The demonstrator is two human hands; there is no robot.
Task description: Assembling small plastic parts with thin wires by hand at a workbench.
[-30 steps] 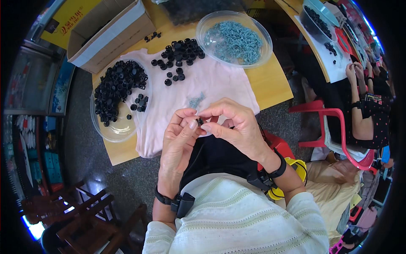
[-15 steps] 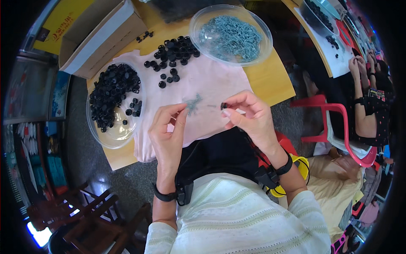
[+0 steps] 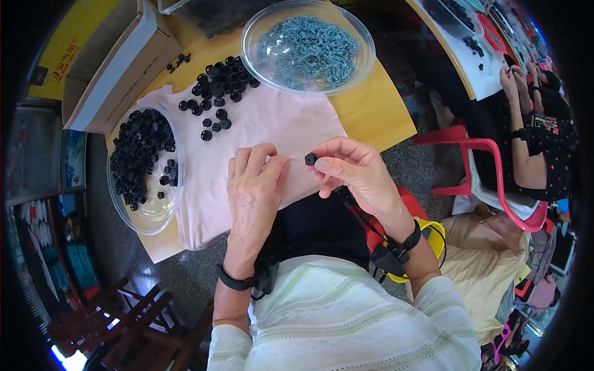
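Holds a black cap (image 3: 310, 159) in the right hand (image 3: 352, 176), pinched between thumb and forefinger, over the near part of the pink cloth (image 3: 266, 117). Has the left hand (image 3: 252, 185) just left of it, back upward, fingers bent down close together; cannot tell whether gripping anything there. Has a clear tub (image 3: 148, 213) at left, heaped with black caps toward the far side, with a few apart at right and bare bottom at the near end. Has a second tub (image 3: 366, 59) on the far side, with a broad pile of grey-blue screws (image 3: 309, 52). Has loose caps (image 3: 226, 80) clustered on the cloth between both tubs. Has an open box (image 3: 114, 68) far left, contents hidden, and, beyond the loose caps, a bin (image 3: 210, 28) with dark contents, too unclear to name. Has a basin (image 3: 447, 20) of black parts far right, on another table.
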